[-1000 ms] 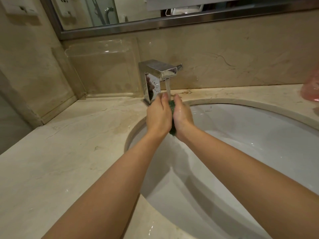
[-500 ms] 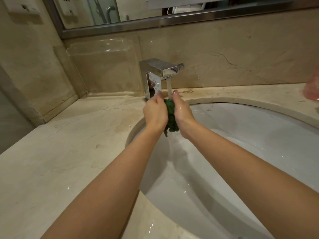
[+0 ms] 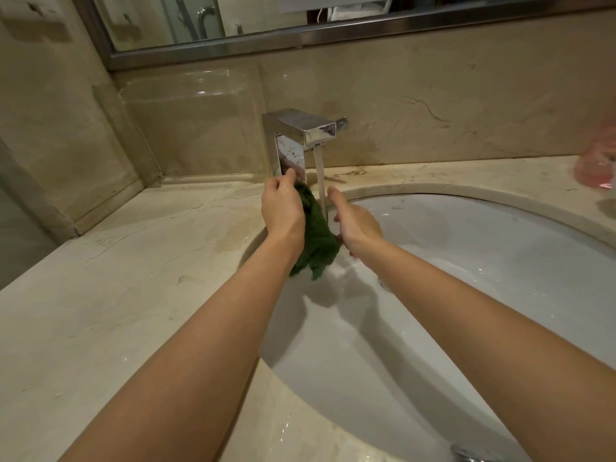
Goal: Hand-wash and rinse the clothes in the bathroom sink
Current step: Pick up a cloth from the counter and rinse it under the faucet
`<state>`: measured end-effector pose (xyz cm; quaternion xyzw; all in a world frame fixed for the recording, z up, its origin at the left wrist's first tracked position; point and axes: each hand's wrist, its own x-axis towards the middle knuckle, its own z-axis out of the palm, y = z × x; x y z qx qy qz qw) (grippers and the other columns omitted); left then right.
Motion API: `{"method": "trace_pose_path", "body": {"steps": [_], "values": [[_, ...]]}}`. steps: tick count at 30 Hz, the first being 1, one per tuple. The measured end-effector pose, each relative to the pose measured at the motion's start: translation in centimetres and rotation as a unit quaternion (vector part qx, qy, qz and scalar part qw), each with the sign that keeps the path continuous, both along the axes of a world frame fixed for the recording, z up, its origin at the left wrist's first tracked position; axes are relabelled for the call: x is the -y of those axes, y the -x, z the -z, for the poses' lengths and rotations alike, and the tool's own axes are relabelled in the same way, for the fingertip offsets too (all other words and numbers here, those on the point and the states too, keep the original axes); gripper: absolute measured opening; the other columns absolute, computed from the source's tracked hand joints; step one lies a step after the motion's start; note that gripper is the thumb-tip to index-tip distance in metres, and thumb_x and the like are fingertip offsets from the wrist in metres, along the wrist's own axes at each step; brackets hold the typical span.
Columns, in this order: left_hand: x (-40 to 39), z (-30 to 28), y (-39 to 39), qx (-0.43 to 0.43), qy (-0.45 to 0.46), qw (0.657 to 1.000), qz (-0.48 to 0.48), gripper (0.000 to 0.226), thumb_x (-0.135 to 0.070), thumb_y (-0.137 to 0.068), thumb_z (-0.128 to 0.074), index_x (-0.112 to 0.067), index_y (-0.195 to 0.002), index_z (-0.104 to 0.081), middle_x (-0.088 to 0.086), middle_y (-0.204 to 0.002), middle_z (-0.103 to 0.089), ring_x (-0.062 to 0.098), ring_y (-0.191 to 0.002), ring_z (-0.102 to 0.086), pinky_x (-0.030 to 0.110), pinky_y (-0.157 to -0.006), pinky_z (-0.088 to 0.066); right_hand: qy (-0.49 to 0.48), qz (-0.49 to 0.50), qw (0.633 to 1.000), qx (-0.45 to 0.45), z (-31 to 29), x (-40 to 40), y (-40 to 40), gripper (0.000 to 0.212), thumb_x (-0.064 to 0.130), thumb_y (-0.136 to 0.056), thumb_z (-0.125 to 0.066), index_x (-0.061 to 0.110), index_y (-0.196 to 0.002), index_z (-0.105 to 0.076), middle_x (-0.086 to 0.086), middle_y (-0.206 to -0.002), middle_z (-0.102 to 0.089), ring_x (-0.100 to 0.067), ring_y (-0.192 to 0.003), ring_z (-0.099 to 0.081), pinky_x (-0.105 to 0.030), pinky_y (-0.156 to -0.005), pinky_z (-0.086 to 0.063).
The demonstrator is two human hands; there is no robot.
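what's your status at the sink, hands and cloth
Left hand grips green cloth beside running water. Right hand open, alongside. Sink unobstructed.

Beige marble wall (image 3: 433, 78) and countertop (image 3: 100, 295) below framed mirror (image 3: 200, 21).

The only writing I can find is a small grey maker's mark on the far inner wall of the sink (image 3: 466, 228), just right of my right hand (image 3: 358, 225). It is too small and faint for me to read. I see no other text, number or sign.
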<state>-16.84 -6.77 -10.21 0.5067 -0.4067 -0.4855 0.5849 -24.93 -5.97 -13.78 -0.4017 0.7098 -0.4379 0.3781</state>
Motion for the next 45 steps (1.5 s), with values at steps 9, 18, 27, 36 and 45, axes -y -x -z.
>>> {"method": "trace_pose_path", "body": {"steps": [9,18,27,36,45], "values": [[-0.1,-0.3,-0.6,-0.099,0.040,0.993,0.041,0.011,-0.015,-0.091,-0.065,-0.014,-0.101,-0.060,0.009,-0.111,-0.064,0.025,-0.109,-0.060,0.040,-0.097,-0.051,0.084,-0.170,0.964,0.186,0.1,-0.7,1.3,0.033,0.049,-0.098,-0.043,0.024,-0.106,-0.063,0.005,-0.099,-0.065,-0.011,-0.092,-0.058,-0.034,-0.096,-0.041],[1.1,0.6,-0.9,0.016,0.025,1.000,-0.007,0.012,-0.010,-0.094,-0.060,-0.015,-0.104,-0.061,0.001,-0.107,-0.062,0.018,-0.107,-0.060,0.031,-0.089,-0.055,0.150,-0.036,0.978,0.143,0.3,-0.8,2.5,0.015,0.028,-0.098,-0.054,0.018,-0.099,-0.065,-0.001,-0.094,-0.069,-0.022,-0.098,-0.065,-0.034,-0.086,-0.052],[0.1,1.4,0.4,0.276,0.088,0.954,0.071,0.029,-0.026,-0.102,-0.045,-0.011,-0.125,-0.055,0.002,-0.118,-0.057,0.016,-0.105,-0.054,0.029,-0.091,-0.044,0.228,0.091,0.906,0.345,-1.4,-0.1,2.7,0.016,0.024,-0.096,-0.058,0.012,-0.103,-0.066,-0.011,-0.101,-0.070,-0.026,-0.093,-0.068,-0.038,-0.080,-0.058],[1.5,1.5,-0.1,-0.217,-0.222,0.926,0.217,0.062,-0.064,-0.092,-0.043,-0.015,-0.127,-0.059,0.017,-0.123,-0.062,0.038,-0.116,-0.057,0.057,-0.095,-0.045,0.136,-0.021,0.933,0.334,-2.4,-0.8,0.4,0.022,0.025,-0.097,-0.051,0.014,-0.106,-0.068,-0.010,-0.101,-0.069,-0.030,-0.095,-0.065,-0.040,-0.075,-0.054],[1.5,1.6,0.6,-0.139,-0.087,0.984,0.071,0.037,-0.020,-0.096,-0.057,-0.017,-0.132,-0.053,0.011,-0.119,-0.065,0.030,-0.106,-0.064,0.052,-0.096,-0.050,0.034,0.091,0.961,0.258,-1.2,-0.5,-0.6,0.011,0.024,-0.098,-0.045,0.020,-0.091,-0.053,-0.009,-0.097,-0.061,-0.023,-0.086,-0.059,-0.039,-0.073,-0.054]]}}
